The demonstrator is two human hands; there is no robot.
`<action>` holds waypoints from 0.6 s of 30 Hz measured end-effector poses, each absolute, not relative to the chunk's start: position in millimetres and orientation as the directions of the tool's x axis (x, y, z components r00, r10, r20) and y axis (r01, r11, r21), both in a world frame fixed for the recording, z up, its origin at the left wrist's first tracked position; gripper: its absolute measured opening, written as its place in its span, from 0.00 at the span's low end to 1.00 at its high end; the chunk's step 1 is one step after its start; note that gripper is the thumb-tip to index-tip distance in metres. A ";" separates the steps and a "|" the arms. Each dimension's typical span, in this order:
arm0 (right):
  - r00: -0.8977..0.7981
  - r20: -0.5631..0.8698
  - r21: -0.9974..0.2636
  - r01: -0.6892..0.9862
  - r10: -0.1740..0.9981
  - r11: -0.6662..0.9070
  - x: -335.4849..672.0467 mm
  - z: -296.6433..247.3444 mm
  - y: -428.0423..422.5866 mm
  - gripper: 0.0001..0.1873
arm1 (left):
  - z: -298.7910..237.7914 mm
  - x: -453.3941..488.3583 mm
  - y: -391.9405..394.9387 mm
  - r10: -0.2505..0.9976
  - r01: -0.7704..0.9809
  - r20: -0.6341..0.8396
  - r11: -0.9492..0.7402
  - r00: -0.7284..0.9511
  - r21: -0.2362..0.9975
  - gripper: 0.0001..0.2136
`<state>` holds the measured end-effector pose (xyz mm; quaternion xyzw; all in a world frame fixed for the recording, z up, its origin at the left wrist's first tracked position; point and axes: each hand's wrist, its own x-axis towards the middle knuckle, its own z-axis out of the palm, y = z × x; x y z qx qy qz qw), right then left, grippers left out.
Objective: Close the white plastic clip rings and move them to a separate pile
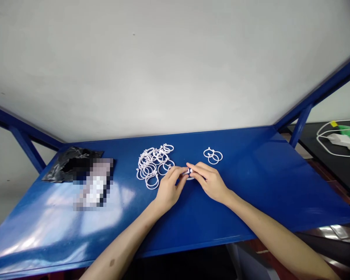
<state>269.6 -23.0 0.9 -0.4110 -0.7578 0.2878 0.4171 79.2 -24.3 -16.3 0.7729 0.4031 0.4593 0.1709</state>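
In the head view, my left hand (171,186) and my right hand (210,181) meet over the middle of the table. Both pinch one white plastic curtain ring (190,178) between thumb and fingers, at its small knobbed end. Most of that ring is hidden behind the fingers. Just left of my left hand lies a loose pile of similar white rings (148,169), many overlapping. Beyond my right hand is a small group of white rings (213,157), lying partly over one another.
The blue table (265,171) has a glossy top and stands against a pale wall. A black plastic bag (72,155) lies at the left, beside a blurred-out object (96,186). Blue metal braces (300,122) rise at both ends. Off to the right, a dark surface holds a white wire frame (338,140).
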 end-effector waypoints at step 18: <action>-0.229 0.297 -0.828 0.423 0.927 0.369 267.6 10.1 -22.4 0.10 | -11.6 78.2 -21.0 0.971 0.138 0.203 -0.220 0.123 0.966 0.11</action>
